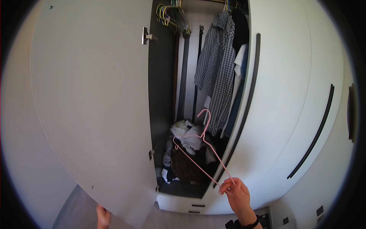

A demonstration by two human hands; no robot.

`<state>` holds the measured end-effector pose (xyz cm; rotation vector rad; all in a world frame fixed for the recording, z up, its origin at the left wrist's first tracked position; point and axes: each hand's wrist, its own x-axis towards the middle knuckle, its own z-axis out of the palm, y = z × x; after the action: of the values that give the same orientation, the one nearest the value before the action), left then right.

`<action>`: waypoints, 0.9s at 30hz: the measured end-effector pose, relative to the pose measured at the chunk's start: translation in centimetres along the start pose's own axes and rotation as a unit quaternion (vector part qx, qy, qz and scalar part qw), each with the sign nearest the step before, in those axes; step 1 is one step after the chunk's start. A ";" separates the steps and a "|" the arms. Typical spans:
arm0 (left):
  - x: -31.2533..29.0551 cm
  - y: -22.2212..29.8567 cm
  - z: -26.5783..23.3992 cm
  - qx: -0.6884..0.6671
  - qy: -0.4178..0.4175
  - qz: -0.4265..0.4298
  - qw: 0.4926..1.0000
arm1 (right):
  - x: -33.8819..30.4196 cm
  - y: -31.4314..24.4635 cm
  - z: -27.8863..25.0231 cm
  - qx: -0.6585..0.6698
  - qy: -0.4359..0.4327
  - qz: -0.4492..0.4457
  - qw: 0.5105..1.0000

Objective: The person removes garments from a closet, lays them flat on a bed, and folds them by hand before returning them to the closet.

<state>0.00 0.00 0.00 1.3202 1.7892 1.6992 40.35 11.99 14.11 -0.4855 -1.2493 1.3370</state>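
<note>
A pink clothes hanger (203, 138) is pinched at one lower corner between the fingers of my right hand (239, 196). Its hook points up, and nothing hangs on it. At the bottom left, my left hand (103, 217) grips the lower edge of the open wardrobe door (91, 110); part of that hand is hidden behind the door. Behind the hanger, inside the wardrobe, a checked shirt (217, 57) hangs at the right. Below lies a pile of clothes (188, 152), white and dark pieces mixed.
Several yellowish hangers (164, 15) and dark belts (185, 72) hang at the wardrobe's left. Closed white doors (284, 76) with long black handles (249, 99) stand to the right. Low drawers (179, 206) sit beneath the opening. A black object (230, 224) lies near my right wrist.
</note>
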 end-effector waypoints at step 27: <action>-4.2 -4.1 0.1 -0.017 0.340 -0.067 0.938 | 49.4 -19.0 20.4 -0.229 -0.018 -0.496 0.837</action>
<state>0.62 -2.65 -5.14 0.5923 2.1111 2.2660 19.87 43.71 56.46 -0.0712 -1.5335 0.1573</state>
